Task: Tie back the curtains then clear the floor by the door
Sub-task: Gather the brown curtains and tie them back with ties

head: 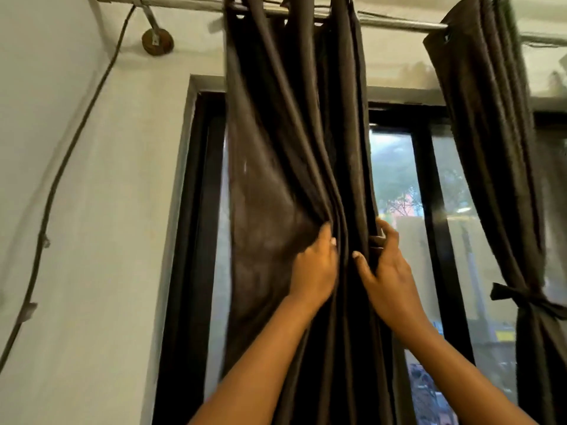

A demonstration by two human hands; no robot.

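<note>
- My left hand [313, 265]: fingers pinching folds of the left curtain [276, 179].
- My right hand [383, 265]: gripping that curtain's window-side edge.
- Right curtain [497, 148]: tied with a sash [521, 299].
- Cable [61, 167]: on the wall, left.

Metal curtain rod [399, 24] runs across the top, 11 to 1 o'clock, fixed to the wall by a bracket [157, 41] at 11 o'clock. Two dark curtains hang directly from it: left curtain [276, 133] at 12 o'clock, bunched in folds; right curtain [491, 133] at 2 o'clock, gathered by a knotted tie-back [521, 297] at 4 o'clock. Floor not visible.
</note>
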